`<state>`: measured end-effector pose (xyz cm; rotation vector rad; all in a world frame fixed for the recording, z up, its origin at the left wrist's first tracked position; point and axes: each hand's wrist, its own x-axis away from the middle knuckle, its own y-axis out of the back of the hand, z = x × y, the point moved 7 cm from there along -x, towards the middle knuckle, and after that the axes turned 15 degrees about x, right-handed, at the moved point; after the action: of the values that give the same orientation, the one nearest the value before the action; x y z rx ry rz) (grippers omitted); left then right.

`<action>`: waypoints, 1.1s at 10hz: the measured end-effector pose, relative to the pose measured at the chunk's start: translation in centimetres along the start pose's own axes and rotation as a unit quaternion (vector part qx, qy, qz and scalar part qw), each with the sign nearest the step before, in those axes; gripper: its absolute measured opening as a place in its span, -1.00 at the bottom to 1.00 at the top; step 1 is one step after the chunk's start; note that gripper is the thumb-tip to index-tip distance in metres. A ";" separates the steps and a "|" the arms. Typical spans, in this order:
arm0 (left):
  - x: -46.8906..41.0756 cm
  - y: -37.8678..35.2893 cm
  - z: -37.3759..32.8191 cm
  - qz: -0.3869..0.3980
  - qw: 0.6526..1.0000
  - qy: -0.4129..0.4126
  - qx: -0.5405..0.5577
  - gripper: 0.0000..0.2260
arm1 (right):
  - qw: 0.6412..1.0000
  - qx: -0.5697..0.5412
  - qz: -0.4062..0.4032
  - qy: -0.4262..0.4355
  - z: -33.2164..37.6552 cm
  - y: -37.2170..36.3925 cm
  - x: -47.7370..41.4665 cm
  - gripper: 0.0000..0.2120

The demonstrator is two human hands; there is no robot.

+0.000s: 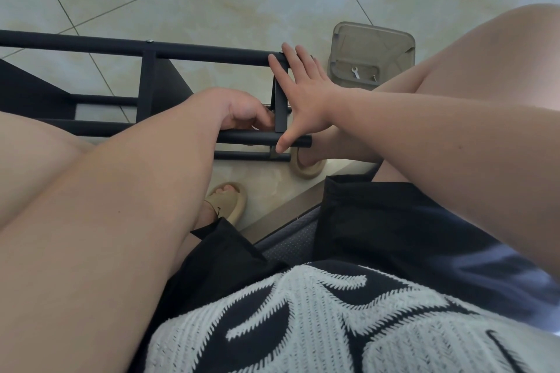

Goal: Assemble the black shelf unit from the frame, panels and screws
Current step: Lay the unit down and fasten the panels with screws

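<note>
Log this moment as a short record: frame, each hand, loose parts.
frame: black shelf frame lying on the tiled floor
right hand: right hand open, fingers spread across the frame's end, fingertips on the far tube, thumb on the near tube
left hand: left hand curled at the end upright; what it holds, if anything, is hidden
container: clear plastic tub on the floor beyond the right hand
in container: small wrench and one screw
</note>
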<state>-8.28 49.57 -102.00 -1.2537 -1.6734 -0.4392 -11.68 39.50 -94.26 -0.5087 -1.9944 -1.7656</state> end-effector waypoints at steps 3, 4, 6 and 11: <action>0.0 0.1 0.4 -0.022 0.999 0.031 -0.025 -0.90 | 1.000 -0.001 -0.001 -0.001 0.0 0.0 0.0 0.57; 0.0 0.2 0.4 -0.016 0.999 0.022 -0.020 -0.75 | 1.000 -0.001 -0.001 -0.001 -0.1 0.0 -0.1 0.57; -0.3 0.2 0.5 0.001 0.999 0.020 -0.026 -0.67 | 1.000 0.001 -0.005 0.000 0.0 0.0 -0.1 0.57; -0.1 0.3 0.3 -0.035 0.999 0.030 -0.020 -0.79 | 1.000 0.003 -0.002 -0.001 0.0 -0.1 0.0 0.57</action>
<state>-8.21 49.85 -102.36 -1.2026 -1.6687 -0.5488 -11.67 39.49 -94.32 -0.5048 -2.0036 -1.7612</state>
